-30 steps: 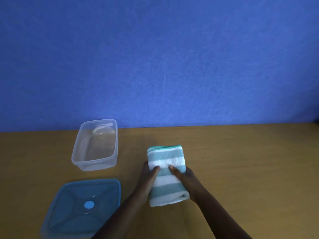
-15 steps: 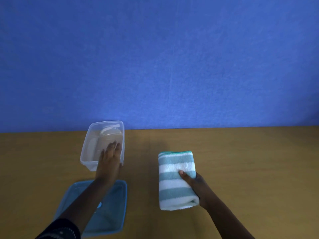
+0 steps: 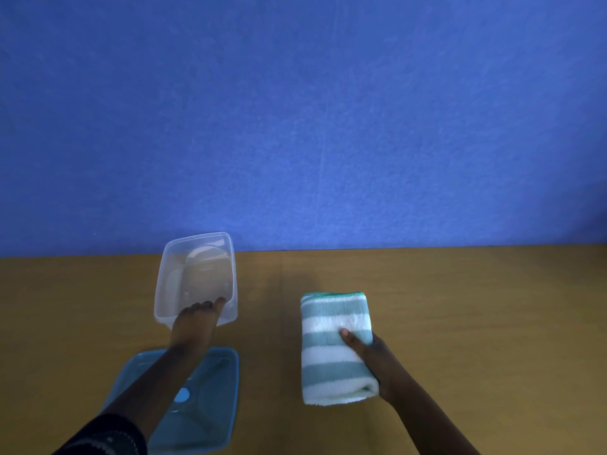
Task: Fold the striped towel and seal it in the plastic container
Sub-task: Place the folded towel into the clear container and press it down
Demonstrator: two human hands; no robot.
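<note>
Since the earlier frame, left hand has closed over the near rim of the clear container; right hand clasps the folded striped towel on the counter. Transfer step: next, lift towel into container, then fit blue lid.

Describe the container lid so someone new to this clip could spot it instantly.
On the wooden table before the blue wall, look at the near left edge, under the left forearm. The lid lies flat there, translucent blue with a round blue centre spot, unlike the clear container behind it.
</note>
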